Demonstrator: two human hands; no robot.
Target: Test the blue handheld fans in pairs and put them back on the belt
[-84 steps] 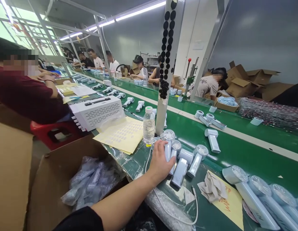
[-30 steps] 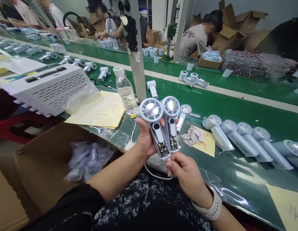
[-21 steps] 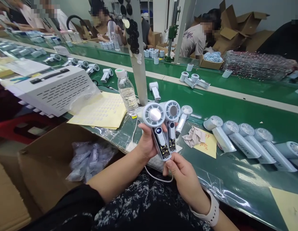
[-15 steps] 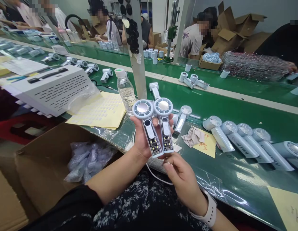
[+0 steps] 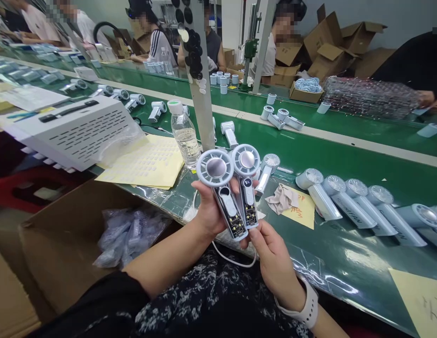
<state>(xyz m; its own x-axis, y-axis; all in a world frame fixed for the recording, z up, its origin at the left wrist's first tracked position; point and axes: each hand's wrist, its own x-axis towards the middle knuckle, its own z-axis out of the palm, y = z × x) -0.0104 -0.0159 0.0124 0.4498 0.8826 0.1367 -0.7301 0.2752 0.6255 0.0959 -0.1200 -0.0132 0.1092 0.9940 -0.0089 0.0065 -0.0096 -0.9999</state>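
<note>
Fingers of the left hand (image 5: 208,213) wrap the left fan (image 5: 228,206) and the right fan (image 5: 249,193) together from behind, near a water bottle (image 5: 185,137), probably so both uncovered fronts face the person. The left fan's display is dark; the right one's is lit. At the right fan's base, fingers of the right hand (image 5: 277,251) pinch the end of a white cable (image 5: 236,265), its plug hidden, presumably steadying it there. Further right, a crumpled cloth (image 5: 284,199) lies on yellow paper (image 5: 306,216); beyond, more fans (image 5: 357,214) lie side by side on the bench (image 5: 331,241), perhaps for easy reach.
</note>
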